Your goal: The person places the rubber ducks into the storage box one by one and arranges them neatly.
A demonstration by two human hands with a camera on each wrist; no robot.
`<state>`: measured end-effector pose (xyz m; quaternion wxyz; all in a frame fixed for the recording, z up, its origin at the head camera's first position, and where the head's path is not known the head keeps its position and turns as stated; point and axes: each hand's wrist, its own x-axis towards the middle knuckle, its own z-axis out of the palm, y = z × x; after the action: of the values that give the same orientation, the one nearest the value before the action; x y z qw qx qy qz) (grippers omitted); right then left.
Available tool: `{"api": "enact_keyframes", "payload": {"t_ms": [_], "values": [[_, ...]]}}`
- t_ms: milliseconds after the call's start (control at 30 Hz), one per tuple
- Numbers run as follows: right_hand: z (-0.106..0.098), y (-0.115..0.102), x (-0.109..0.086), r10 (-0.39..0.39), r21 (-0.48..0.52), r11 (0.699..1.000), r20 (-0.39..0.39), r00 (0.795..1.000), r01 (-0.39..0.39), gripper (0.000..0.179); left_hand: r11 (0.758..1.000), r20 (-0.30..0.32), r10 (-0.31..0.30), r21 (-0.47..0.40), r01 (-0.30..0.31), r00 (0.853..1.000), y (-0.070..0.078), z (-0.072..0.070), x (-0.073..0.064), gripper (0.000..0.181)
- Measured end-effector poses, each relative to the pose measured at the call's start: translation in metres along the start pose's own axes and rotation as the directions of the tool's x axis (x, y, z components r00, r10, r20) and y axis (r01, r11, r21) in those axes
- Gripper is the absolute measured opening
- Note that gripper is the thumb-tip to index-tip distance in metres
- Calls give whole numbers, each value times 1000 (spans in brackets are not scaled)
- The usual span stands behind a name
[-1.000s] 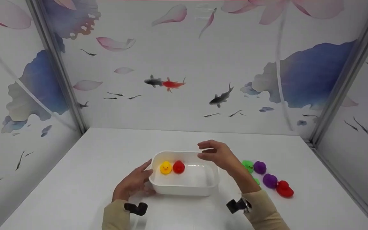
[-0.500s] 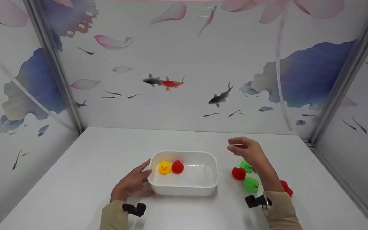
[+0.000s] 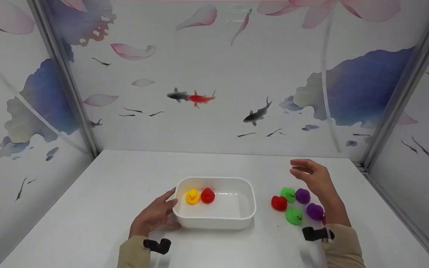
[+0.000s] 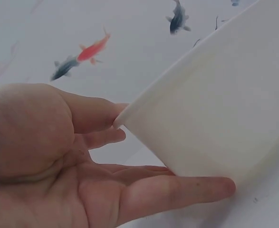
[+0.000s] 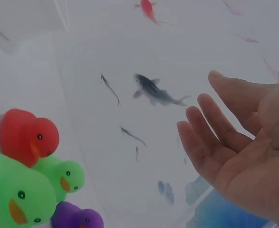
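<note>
My left hand (image 3: pixel 155 214) is at the left end of a white plastic box (image 3: pixel 214 222). In the left wrist view the thumb touches the box's rim (image 4: pixel 158 88), and a straight finger (image 4: pixel 187 192) lies along its lower side. Inside the box sit a yellow rubber duck (image 3: pixel 192 196) and a red rubber duck (image 3: pixel 207 195). My right hand (image 3: pixel 317 182) hangs in the air with nothing in it, fingers parted and slightly bent. Below and left of it stand a red duck (image 3: pixel 279 203), two green ducks (image 3: pixel 294 216) and two purple ducks (image 3: pixel 302 196).
Another red thing (image 3: pixel 324 219) is mostly hidden behind my right wrist. The ducks cluster right of the box on the white table (image 3: pixel 132 167). White panels (image 3: pixel 214 134) printed with fish and petals enclose the table at the back and sides.
My right hand has moved rightward from over the box to beyond the duck cluster. A red duck and the green ducks now show fully. My left hand and the box have stayed in place.
</note>
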<state>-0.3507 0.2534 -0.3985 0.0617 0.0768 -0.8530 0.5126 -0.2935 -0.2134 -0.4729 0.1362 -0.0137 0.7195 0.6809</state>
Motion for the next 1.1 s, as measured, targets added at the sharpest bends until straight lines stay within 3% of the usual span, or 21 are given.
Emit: {"api": "enact_keyframes", "payload": {"t_ms": [533,767,900,1100], "values": [[-28,58,2,104,-43,994,84,991,-100,68,999,-2,-27,-21,27,1000,-1,0,-1,67],[-27,77,3,139,-114,986,111,984,-126,72,999,-33,-39,-22,38,999,1,1,0,67],[-27,87,3,183,-156,974,115,976,-164,72,999,-17,-36,-38,35,999,0,3,2,71],[-25,93,2,234,-168,963,137,963,-210,72,999,-31,-35,-17,35,999,-1,2,1,67]]}}
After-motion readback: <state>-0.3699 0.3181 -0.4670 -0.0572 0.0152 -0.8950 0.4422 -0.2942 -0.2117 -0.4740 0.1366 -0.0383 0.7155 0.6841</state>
